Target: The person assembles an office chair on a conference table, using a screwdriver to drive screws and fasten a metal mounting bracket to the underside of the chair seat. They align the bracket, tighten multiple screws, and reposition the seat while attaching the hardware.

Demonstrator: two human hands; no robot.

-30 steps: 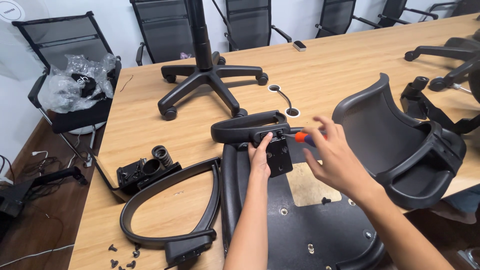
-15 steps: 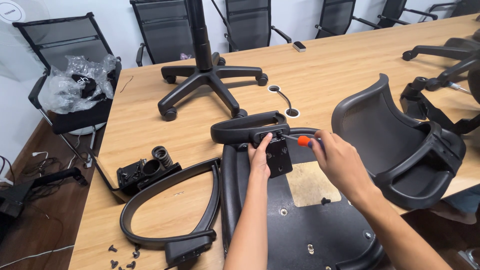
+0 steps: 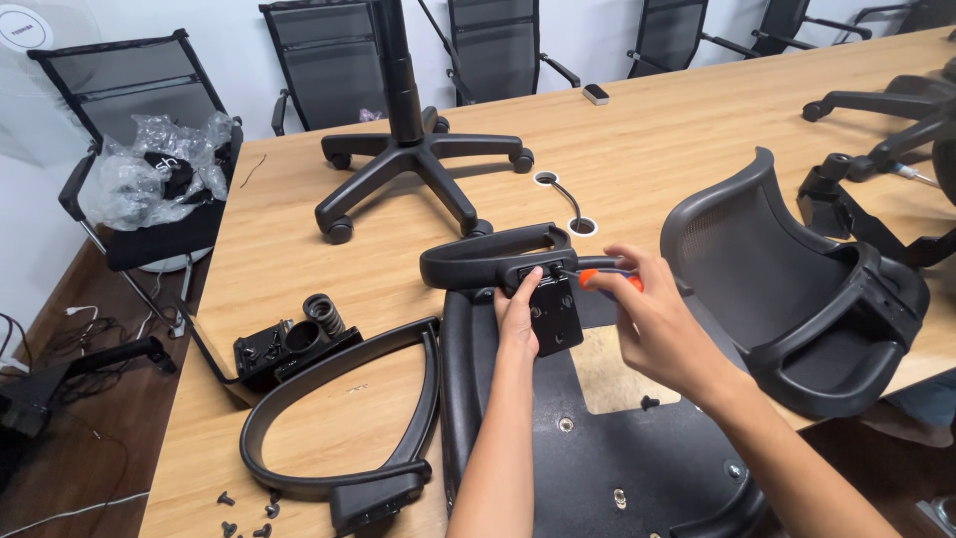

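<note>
Evidently the left hand [image 3: 520, 311] presses the armrest bracket [image 3: 554, 311] flat; the right hand [image 3: 652, 324], at three o'clock, pinches an orange-handled screwdriver [image 3: 605, 280], which might slip off the screw if the bracket shifts.

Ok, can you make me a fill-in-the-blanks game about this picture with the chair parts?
1. The left hand presses on a flat black ____ of the armrest.
2. The right hand holds a screwdriver whose handle is ____.
3. The wheeled chair base stands on the wooden ____.
4. The loose armrest lies to the ____ of the seat.

Missing words: plate; orange; table; left
</note>
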